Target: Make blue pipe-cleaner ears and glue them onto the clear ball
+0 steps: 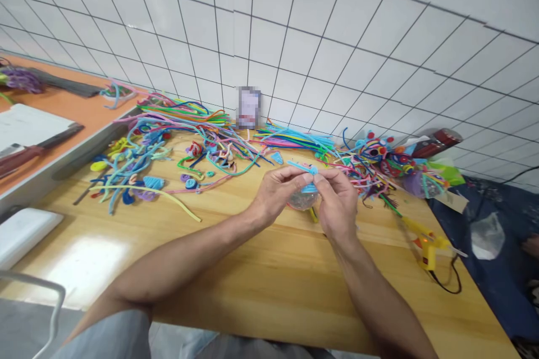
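Head view: over the desk (261, 275), the left hand (273, 193) and right hand (340, 205) pinch a blue craft piece (314, 170) between their fingertips. Shaping or joining seems underway; the next move calls for steady, light pressure.

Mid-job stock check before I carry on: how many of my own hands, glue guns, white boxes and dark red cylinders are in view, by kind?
Own hands (left, right): 2
Yellow glue gun: 1
White box: 1
Dark red cylinder: 1
Total: 5
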`<state>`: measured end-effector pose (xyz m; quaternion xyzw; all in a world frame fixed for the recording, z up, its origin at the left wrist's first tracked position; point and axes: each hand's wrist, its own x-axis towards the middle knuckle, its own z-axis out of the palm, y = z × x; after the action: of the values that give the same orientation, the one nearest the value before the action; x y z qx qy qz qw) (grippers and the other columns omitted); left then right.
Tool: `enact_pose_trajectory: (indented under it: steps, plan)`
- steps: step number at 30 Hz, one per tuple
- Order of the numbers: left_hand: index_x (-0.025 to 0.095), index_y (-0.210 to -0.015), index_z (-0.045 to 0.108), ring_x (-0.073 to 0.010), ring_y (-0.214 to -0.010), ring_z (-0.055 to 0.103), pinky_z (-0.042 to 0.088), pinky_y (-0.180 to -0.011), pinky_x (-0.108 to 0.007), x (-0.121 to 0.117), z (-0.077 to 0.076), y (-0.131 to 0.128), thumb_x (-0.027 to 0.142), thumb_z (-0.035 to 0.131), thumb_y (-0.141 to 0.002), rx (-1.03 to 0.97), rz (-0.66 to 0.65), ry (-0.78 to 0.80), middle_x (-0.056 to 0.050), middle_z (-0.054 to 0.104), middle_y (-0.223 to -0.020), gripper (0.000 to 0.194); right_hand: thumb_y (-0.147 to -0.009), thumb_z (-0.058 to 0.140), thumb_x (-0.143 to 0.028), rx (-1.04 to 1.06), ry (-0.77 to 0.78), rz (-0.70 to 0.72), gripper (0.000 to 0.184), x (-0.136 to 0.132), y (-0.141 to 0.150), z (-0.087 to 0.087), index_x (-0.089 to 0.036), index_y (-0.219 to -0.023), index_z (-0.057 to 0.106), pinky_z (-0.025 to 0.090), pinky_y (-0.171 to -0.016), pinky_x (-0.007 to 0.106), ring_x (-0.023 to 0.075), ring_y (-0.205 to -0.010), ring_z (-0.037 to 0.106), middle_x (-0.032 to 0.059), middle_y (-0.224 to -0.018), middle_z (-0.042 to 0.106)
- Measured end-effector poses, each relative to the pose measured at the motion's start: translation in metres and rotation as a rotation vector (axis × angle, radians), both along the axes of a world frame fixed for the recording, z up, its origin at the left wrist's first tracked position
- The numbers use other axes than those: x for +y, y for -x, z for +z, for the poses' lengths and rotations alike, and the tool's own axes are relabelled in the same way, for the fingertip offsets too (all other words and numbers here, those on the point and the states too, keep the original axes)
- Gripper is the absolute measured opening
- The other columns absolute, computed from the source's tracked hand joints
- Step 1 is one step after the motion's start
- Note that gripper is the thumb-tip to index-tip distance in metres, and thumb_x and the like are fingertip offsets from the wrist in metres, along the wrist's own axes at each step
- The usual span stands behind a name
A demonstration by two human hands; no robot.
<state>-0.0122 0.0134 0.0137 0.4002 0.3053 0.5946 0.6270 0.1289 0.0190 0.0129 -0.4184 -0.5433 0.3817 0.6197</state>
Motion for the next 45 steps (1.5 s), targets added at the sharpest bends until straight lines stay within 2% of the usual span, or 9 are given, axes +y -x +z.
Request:
enact_pose_trajectory:
  steps: [5,12,19,24,28,31,35,38,45]
  plan:
    - [0.016,-0.089,0.081,-0.0158,-0.081,0.07,0.058,-0.083,-0.032,0.005,-0.002,0.001,0.059,0.096,-0.067,0.024,-0.01,0.011,-0.004,0.08,-0.089,0.05,-0.082,0.083,-0.041,-0.003,0.088,0.055,0.021,0.002,-0.004,0.005,-0.023,-0.08,0.071,0.052,-0.066,0.029,0.015,-0.068,0.062,-0.0012,-0.076,0.07]
    - [0.017,-0.09,0.08,-0.0141,-0.08,0.067,0.055,-0.08,-0.029,0.003,-0.001,-0.003,0.058,0.098,-0.062,-0.014,-0.023,0.023,-0.003,0.077,-0.088,0.053,-0.086,0.08,-0.043,-0.048,-0.041,-0.077,0.021,0.002,-0.001,-0.004,-0.024,-0.085,0.07,0.056,-0.076,0.032,0.0174,-0.077,0.068,0.0001,-0.082,0.074]
    - [0.016,-0.098,0.083,-0.0154,-0.082,0.068,0.056,-0.083,-0.031,0.002,-0.008,-0.008,0.057,0.099,-0.06,-0.009,0.004,0.056,-0.005,0.079,-0.093,0.059,-0.084,0.081,-0.042,0.142,0.02,-0.099,0.023,0.0,0.014,-0.014,-0.023,-0.087,0.068,0.055,-0.083,0.032,0.0153,-0.079,0.066,-0.0016,-0.082,0.07]
    - [0.017,-0.088,0.083,-0.0174,-0.085,0.069,0.056,-0.086,-0.032,0.005,-0.001,-0.001,0.062,0.091,-0.071,0.125,0.033,-0.063,-0.005,0.079,-0.091,0.049,-0.086,0.077,-0.037,-0.033,0.007,0.019,0.016,0.004,-0.002,0.002,-0.023,-0.091,0.071,0.055,-0.079,0.031,0.0165,-0.08,0.067,-0.0001,-0.086,0.072]
    - [0.016,-0.089,0.081,-0.0171,-0.079,0.068,0.056,-0.077,-0.031,0.002,0.007,0.006,0.064,0.084,-0.078,0.211,-0.059,-0.102,-0.006,0.078,-0.09,0.049,-0.089,0.075,-0.035,-0.182,-0.019,0.08,0.016,0.004,-0.027,0.023,-0.025,-0.102,0.077,0.056,-0.079,0.033,0.0187,-0.085,0.068,0.002,-0.092,0.075]
    - [0.015,-0.093,0.081,-0.0153,-0.074,0.065,0.054,-0.071,-0.029,-0.001,0.008,0.006,0.063,0.083,-0.08,0.273,-0.133,-0.087,-0.005,0.077,-0.087,0.05,-0.09,0.074,-0.038,-0.237,0.028,0.161,0.023,-0.001,-0.044,0.026,-0.026,-0.109,0.079,0.056,-0.076,0.033,0.0182,-0.081,0.067,0.0017,-0.092,0.075]
    - [0.016,-0.087,0.08,-0.0146,-0.073,0.063,0.052,-0.071,-0.027,-0.006,0.003,0.001,0.056,0.081,-0.084,0.349,-0.254,-0.14,-0.004,0.075,-0.081,0.04,-0.09,0.074,-0.05,-0.225,0.149,0.21,0.033,-0.016,-0.062,0.018,-0.025,-0.11,0.081,0.051,-0.065,0.031,0.0165,-0.069,0.059,-0.0003,-0.076,0.068]
    - [0.016,-0.083,0.08,-0.0149,-0.077,0.065,0.053,-0.075,-0.028,-0.009,-0.006,-0.007,0.046,0.082,-0.084,0.396,-0.38,-0.161,-0.003,0.076,-0.081,0.03,-0.085,0.077,-0.059,-0.169,0.276,0.263,0.039,-0.029,-0.069,0.01,-0.023,-0.099,0.082,0.046,-0.059,0.03,0.015,-0.062,0.053,-0.0002,-0.072,0.066]
    - [0.016,-0.084,0.077,-0.012,-0.071,0.062,0.048,-0.07,-0.025,-0.017,-0.03,-0.022,0.042,0.09,-0.075,0.34,-0.516,-0.058,0.0,0.073,-0.078,0.031,-0.072,0.092,-0.052,0.024,0.466,0.277,0.033,-0.04,-0.072,-0.007,-0.024,-0.074,0.074,0.04,-0.053,0.024,0.0116,-0.058,0.048,-0.003,-0.067,0.061]
